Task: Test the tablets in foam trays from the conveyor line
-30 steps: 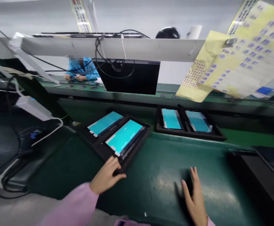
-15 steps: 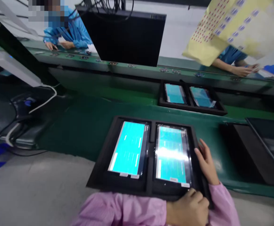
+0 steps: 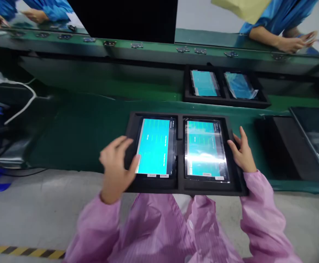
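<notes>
Tray point(image 3: 180, 175) ctr of frame, L hand point(image 3: 115, 168) open at its left edge (contact unclear, blurred), R hand point(image 3: 243, 156) open, thumb by right rim: best hold lvl, thumbs off lit screens point(image 3: 154, 146).

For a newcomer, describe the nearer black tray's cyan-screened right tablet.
At the dark green workbench, find the nearer black rectangular tray, the right hand at its edge. Its right slot holds the cyan-screened tablet; unlike the left tablet, white glare crosses it.
</notes>
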A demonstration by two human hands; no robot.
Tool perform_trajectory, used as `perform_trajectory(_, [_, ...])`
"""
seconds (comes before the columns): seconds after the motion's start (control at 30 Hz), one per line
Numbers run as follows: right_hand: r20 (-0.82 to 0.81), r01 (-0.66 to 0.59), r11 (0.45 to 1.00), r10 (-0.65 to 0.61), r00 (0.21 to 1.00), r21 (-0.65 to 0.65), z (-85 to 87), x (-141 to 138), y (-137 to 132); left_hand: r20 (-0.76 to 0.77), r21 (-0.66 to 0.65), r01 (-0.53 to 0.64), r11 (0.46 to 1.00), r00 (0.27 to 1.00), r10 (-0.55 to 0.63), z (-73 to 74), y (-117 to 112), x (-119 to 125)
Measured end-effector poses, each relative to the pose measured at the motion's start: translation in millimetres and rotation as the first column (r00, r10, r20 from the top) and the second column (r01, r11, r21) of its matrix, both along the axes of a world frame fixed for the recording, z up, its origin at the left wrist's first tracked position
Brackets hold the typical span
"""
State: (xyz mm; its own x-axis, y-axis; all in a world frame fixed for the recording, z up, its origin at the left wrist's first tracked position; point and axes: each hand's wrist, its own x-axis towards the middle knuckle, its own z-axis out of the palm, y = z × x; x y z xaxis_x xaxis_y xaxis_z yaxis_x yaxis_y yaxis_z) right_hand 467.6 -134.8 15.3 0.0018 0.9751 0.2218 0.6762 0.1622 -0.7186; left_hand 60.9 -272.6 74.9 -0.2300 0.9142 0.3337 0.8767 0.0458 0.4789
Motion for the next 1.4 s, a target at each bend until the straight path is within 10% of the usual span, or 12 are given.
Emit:
perform_trajectory(0.07, [0.029, -0.020, 1.000, 0.020, 0.999, 0.016, 1.2, -1.0, 5.3, -0.002, -0.083, -0.160, 0.984, 0.987, 0.160, -18.4, 6.4, -33.9])
perform_trajectory(0.27, [0.222, -0.125, 0.983, 0.092, 0.971, 0.138, 13.7, -9.3, 0.7, 0.253, -0.311, 0.026, 0.950, 0.966, 0.056, -59.8, 4.5, -49.7])
perform_trajectory(0.47, [0.449, -0.536, 0.839, 0.446, 0.774, 0.091, 34.1, -48.5, -21.6, -0.055, -0.003, 0.028, 1.000, 0.998, -0.029, -39.0, 3.8, -45.3])
perform_trajectory(0.6, [0.505, -0.546, 0.825, 0.412, 0.759, 0.148, 36.6, -58.9, -23.4, -0.308, 0.216, 0.238, 0.947, 0.937, -0.166, -12.6, 30.6, -45.9])
perform_trajectory(0.8, [0.522, -0.545, 0.821, 0.394, 0.757, 0.170, 28.4, -53.0, -23.6, -0.348, 0.270, 0.430, 0.861, 0.878, -0.330, -11.7, 72.8, -27.3])
perform_trajectory(1.03, [0.519, -0.583, 0.804, 0.449, 0.727, 0.120, 24.2, -53.0, -23.1, -0.405, 0.241, 0.366, 0.899, 0.880, -0.250, -24.4, 57.2, -27.0])
perform_trajectory(1.27, [0.562, -0.598, 0.795, 0.452, 0.693, 0.099, 23.7, -58.2, -21.4, -0.462, 0.054, 0.500, 0.864, 0.780, -0.422, -24.4, 58.6, -23.4])
perform_trajectory(1.4, [0.500, -0.479, 0.861, 0.343, 0.795, 0.172, 39.8, -52.0, -32.6, -0.315, 0.078, 0.484, 0.872, 0.841, -0.439, -23.8, 61.6, -35.9])
